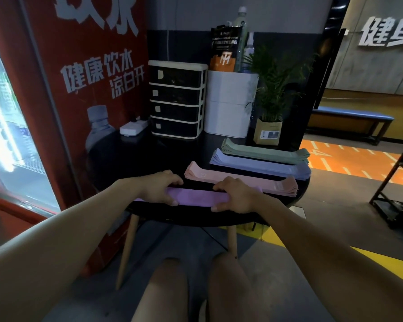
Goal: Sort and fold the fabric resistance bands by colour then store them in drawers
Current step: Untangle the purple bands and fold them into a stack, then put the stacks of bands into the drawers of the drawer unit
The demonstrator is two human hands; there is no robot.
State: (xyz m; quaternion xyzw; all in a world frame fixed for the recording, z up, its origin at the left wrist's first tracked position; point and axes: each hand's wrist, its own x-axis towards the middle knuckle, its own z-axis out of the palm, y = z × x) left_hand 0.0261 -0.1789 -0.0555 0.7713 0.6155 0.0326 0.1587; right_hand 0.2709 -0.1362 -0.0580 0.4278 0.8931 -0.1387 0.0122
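Head view, centre of frame: both hands rest on the purple band (197, 198), which lies flat along the near edge of the surface (130, 156). Left hand (159, 190) grips its left end, fingers (173, 180) curled over the far edge and thumb at the near edge. Right hand (234, 196) holds the right end likewise, fingers bent over the top. Judgement: the step in hand is squaring or folding this band; it would be done well by keeping both ends level, bringing edge to edge, and pressing the crease flat before release. Right of centre, three sorted stacks lie side by side: pink stack (240, 180) nearest, blue stack (258, 165) behind it, green stack (263, 152) farthest. Drawers (177, 98), four tiers, all closed, stand at upper centre of the surface, well apart from the bands. Beside them: a white box (228, 103), a potted plant (271, 108), a white adapter (133, 127). A red drinks cooler (79, 89) fills the left of the frame; a bench (349, 119) at right.
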